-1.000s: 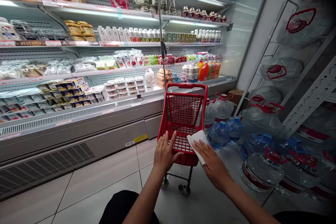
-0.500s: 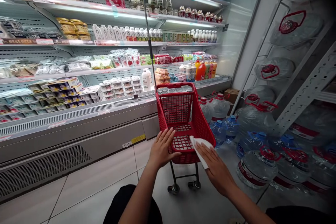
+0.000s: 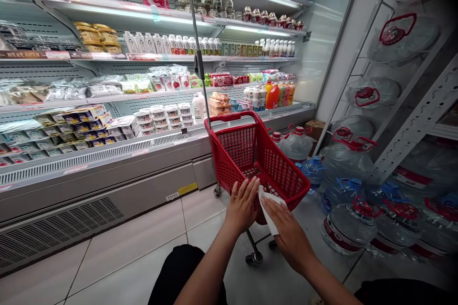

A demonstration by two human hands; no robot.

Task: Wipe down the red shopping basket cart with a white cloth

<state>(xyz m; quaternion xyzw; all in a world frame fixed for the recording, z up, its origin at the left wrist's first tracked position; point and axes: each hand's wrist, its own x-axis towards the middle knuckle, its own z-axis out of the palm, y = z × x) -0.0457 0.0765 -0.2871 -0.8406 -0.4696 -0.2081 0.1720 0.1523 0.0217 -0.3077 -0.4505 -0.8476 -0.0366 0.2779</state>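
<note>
Left hand [image 3: 244,204] unladen, fingers extended; right hand [image 3: 289,232] laden.
I find one red cart [image 3: 282,171] directly ahead of both, presumably so the left palm can steady it; contact I cannot confirm. One white cloth [image 3: 271,219] is held beneath the right fingers, likely flattened for even pressure. Casters [image 3: 254,259] visible: three.

V. bright white strip lights [image 3: 125,14] under fridge shelves [image 3: 150,56]; R side w/ water bottles [image 3: 350,231] much dimmer, bit soft. Glare streak on glass panel [image 3: 322,33], dull sheen on floor [image 3: 121,252]. Top-R corner near-black, wide-angle stretch at edges.
</note>
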